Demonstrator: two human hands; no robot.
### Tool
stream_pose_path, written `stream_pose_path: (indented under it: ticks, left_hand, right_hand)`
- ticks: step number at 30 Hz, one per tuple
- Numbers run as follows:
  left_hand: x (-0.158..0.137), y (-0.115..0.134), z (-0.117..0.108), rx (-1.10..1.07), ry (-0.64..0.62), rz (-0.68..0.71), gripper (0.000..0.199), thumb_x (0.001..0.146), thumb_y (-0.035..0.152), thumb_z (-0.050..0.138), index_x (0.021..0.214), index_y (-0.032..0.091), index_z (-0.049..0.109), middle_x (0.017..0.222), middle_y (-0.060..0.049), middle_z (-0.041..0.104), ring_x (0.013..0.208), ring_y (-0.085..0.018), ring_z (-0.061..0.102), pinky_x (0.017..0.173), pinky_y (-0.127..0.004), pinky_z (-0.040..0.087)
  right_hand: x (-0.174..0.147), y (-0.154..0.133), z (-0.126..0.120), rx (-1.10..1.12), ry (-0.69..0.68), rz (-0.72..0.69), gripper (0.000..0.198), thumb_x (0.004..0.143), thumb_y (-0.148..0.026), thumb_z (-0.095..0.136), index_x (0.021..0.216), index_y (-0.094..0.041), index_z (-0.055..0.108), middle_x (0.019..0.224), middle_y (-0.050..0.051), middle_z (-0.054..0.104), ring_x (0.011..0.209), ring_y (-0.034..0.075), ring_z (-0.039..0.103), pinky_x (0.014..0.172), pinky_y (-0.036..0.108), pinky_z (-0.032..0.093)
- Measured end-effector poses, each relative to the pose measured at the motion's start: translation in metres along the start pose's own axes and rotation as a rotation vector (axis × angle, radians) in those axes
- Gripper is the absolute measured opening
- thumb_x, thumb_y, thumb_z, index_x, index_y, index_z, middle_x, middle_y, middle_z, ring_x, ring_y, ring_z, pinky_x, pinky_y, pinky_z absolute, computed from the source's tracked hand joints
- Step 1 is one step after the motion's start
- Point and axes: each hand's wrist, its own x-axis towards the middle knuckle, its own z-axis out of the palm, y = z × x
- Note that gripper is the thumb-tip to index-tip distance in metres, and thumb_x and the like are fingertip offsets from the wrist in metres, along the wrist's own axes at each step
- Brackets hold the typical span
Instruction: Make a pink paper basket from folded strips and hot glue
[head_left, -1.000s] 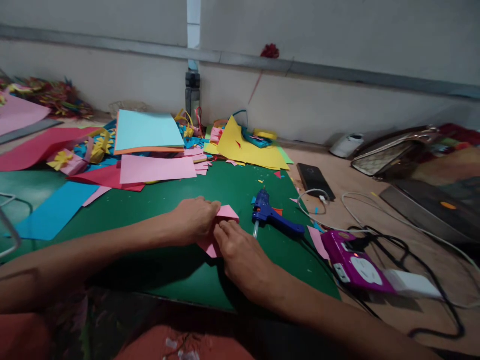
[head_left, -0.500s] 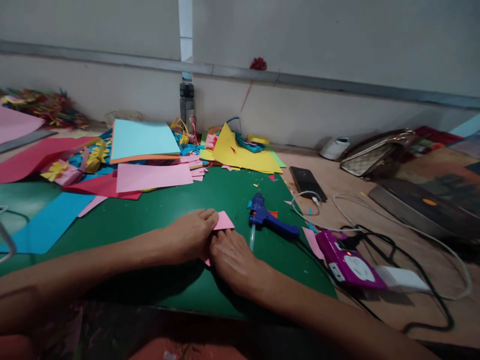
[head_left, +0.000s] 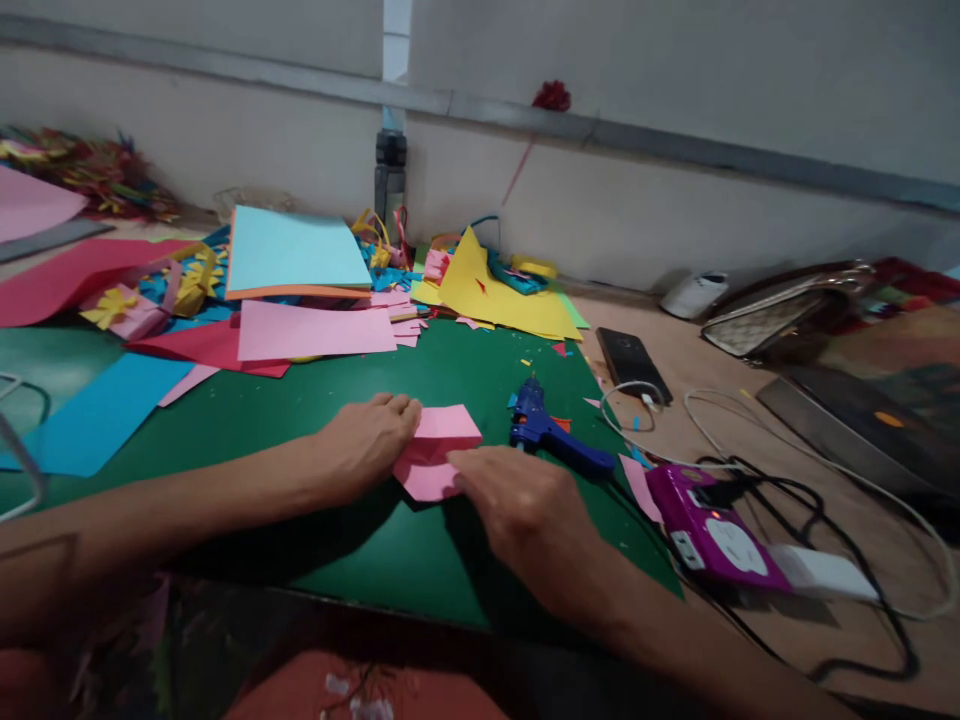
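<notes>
A folded piece of pink paper [head_left: 439,425] lies on the green board between my hands, its creased flaps partly opened up. My left hand [head_left: 367,445] grips its left edge, fingers bent over the paper and the thumb hidden. At the lower right edge, my right hand [head_left: 525,510] pinches the paper between thumb and fingers. Just beyond my right hand a blue glue gun [head_left: 551,430] rests on the board, nozzle pointing away from me.
Pink [head_left: 315,332], light blue [head_left: 296,250] and yellow paper sheets [head_left: 502,290] lie along the back of the green board [head_left: 322,390]. To the right are a phone [head_left: 634,362], a purple power strip [head_left: 720,530] with tangled cables, and a bag [head_left: 784,305].
The pink paper, earlier mostly covered by both hands, now shows its opened flaps. My right hand has moved right and my left hand slightly left. The whole view has shifted a little.
</notes>
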Motion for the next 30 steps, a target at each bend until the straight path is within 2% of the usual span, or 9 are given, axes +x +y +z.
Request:
stream_pose_path:
  ticks: [2, 4, 9, 12, 16, 19, 20, 25, 30]
  left_hand:
    - [0.001, -0.005, 0.003, -0.029, 0.022, 0.016, 0.035, 0.079, 0.002, 0.041, 0.11, 0.013, 0.051, 0.115, -0.015, 0.059, 0.103, -0.026, 0.056, 0.082, -0.038, 0.048]
    - [0.002, -0.009, 0.006, -0.055, 0.052, 0.035, 0.033, 0.078, 0.002, 0.043, 0.107, 0.013, 0.051, 0.113, -0.014, 0.059, 0.105, -0.026, 0.054, 0.084, -0.038, 0.047]
    - [0.009, -0.012, 0.011, -0.078, 0.128, 0.148, 0.031, 0.078, 0.004, 0.045, 0.108, 0.012, 0.05, 0.118, -0.015, 0.057, 0.112, -0.026, 0.052, 0.088, -0.04, 0.046]
    - [0.01, -0.014, 0.012, -0.064, 0.181, 0.197, 0.034, 0.08, 0.006, 0.046, 0.113, 0.012, 0.049, 0.122, -0.014, 0.056, 0.114, -0.023, 0.052, 0.092, -0.038, 0.045]
    - [-0.004, -0.016, 0.009, -0.011, 0.369, 0.304, 0.042, 0.085, 0.025, 0.052, 0.123, 0.009, 0.043, 0.129, -0.016, 0.052, 0.121, -0.027, 0.046, 0.099, -0.04, 0.041]
    - [-0.02, -0.016, 0.004, 0.044, 0.574, 0.345, 0.045, 0.085, 0.039, 0.054, 0.118, 0.009, 0.049, 0.122, -0.017, 0.058, 0.116, -0.03, 0.05, 0.093, -0.043, 0.044]
    - [-0.024, -0.016, 0.003, 0.066, 0.604, 0.373, 0.046, 0.085, 0.042, 0.054, 0.117, 0.009, 0.05, 0.119, -0.016, 0.06, 0.114, -0.031, 0.051, 0.089, -0.043, 0.045]
    - [-0.025, -0.018, 0.007, 0.123, 0.522, 0.5, 0.036, 0.086, 0.041, 0.054, 0.107, 0.011, 0.055, 0.112, -0.011, 0.065, 0.105, -0.028, 0.056, 0.08, -0.04, 0.045]
    - [-0.017, -0.024, 0.02, 0.059, 0.539, 0.527, 0.026, 0.086, 0.036, 0.055, 0.096, 0.012, 0.058, 0.104, -0.01, 0.067, 0.095, -0.023, 0.059, 0.084, -0.038, 0.045]
  right_hand:
    - [-0.004, 0.013, -0.009, -0.057, 0.112, -0.011, 0.022, 0.089, -0.01, 0.042, 0.091, -0.012, 0.063, 0.08, 0.008, 0.069, 0.076, 0.017, 0.063, 0.072, 0.029, 0.049]
    - [-0.005, 0.023, -0.013, -0.118, 0.123, -0.064, 0.024, 0.088, -0.008, 0.04, 0.09, -0.011, 0.064, 0.081, 0.009, 0.068, 0.079, 0.018, 0.062, 0.073, 0.03, 0.05]
    - [0.002, 0.027, -0.007, -0.282, 0.05, -0.234, 0.032, 0.089, -0.007, 0.034, 0.092, -0.011, 0.065, 0.114, 0.018, 0.061, 0.115, 0.029, 0.05, 0.085, 0.043, 0.046]
    - [0.006, 0.026, 0.003, -0.299, 0.023, -0.255, 0.03, 0.09, -0.01, 0.036, 0.095, -0.012, 0.065, 0.124, 0.019, 0.056, 0.122, 0.032, 0.043, 0.088, 0.047, 0.043]
    - [0.005, 0.03, 0.015, -0.267, 0.008, -0.224, 0.03, 0.089, -0.01, 0.036, 0.091, -0.012, 0.065, 0.126, 0.018, 0.055, 0.124, 0.033, 0.04, 0.091, 0.049, 0.04]
    - [0.003, 0.034, 0.021, -0.23, -0.013, -0.18, 0.029, 0.09, -0.011, 0.036, 0.089, -0.012, 0.065, 0.126, 0.017, 0.055, 0.124, 0.033, 0.04, 0.092, 0.049, 0.039]
    - [0.002, 0.035, 0.023, -0.217, -0.022, -0.172, 0.029, 0.09, -0.011, 0.037, 0.088, -0.012, 0.065, 0.125, 0.017, 0.055, 0.124, 0.033, 0.04, 0.092, 0.05, 0.038]
    - [-0.001, 0.038, 0.025, -0.173, -0.032, -0.176, 0.027, 0.09, -0.012, 0.038, 0.093, -0.014, 0.065, 0.122, 0.012, 0.059, 0.119, 0.031, 0.045, 0.093, 0.054, 0.035]
    - [-0.002, 0.038, 0.022, -0.186, 0.028, -0.218, 0.032, 0.091, -0.01, 0.034, 0.084, -0.012, 0.065, 0.113, 0.014, 0.063, 0.112, 0.03, 0.051, 0.094, 0.052, 0.034]
